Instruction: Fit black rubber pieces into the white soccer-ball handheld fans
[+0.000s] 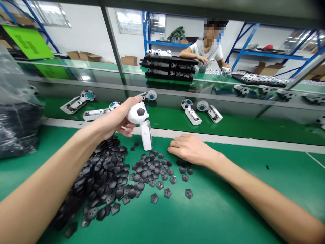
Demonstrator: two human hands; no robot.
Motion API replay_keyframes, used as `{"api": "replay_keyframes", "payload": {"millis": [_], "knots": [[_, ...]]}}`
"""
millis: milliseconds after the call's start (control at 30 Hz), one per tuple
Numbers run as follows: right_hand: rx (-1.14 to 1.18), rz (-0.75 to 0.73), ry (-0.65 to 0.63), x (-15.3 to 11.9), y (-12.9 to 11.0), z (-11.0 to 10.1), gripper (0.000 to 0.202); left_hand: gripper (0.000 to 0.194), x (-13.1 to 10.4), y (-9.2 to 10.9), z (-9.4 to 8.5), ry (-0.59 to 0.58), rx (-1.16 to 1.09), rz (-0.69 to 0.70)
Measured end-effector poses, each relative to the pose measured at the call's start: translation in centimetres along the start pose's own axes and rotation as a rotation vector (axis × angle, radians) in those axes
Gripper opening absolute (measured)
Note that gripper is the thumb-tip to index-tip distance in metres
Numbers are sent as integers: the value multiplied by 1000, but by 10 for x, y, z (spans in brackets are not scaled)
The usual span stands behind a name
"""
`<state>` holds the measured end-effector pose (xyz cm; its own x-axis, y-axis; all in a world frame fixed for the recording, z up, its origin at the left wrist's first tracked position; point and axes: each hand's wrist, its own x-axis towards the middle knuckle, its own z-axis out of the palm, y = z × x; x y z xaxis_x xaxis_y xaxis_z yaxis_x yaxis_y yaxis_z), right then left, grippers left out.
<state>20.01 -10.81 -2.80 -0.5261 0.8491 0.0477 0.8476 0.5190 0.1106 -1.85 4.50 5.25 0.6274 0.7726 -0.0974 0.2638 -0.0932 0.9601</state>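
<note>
My left hand (124, 118) grips the round head of a white device with a soccer-ball pattern (146, 134). A black pentagon shows on its head, and its white handle hangs down above the green surface. My right hand (189, 149) rests low over the table to the right of the device, its fingers curled and drawn together; whatever they hold, if anything, is hidden. Below the device lies a loose group of black pentagon pieces (147, 169). A larger heap of the same pieces (106, 176) spreads under my left forearm. A few pentagons lie beside my right wrist.
More ball-headed devices (192, 115) lie on the green belt (167, 118) beyond the pale rail. A clear plastic bag (19, 108) of dark pieces stands at left. Across the line, a person (209, 51) works beside stacked black trays (169, 69).
</note>
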Motion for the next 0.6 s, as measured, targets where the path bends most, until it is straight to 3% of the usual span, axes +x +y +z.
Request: {"api": "replay_keyframes", "payload": {"millis": [100,200,300,467,600], "knots": [[38,59,31,13,-2,-5,20,65,-2,6,-7,-188,-46,-232],[116,139,98,19,5,-12,20,62,-5,9,-7,-230,-96,-258],[234,241,253,12,14,-29,17,52,-12,11,0,-277,-271,-169],[939,438,820,1,4,-66,17,56,-21,11,26,-240,-489,88],[1285,436,933,5,-14,-79,30,57,-22,0,45,-191,-467,225]]}}
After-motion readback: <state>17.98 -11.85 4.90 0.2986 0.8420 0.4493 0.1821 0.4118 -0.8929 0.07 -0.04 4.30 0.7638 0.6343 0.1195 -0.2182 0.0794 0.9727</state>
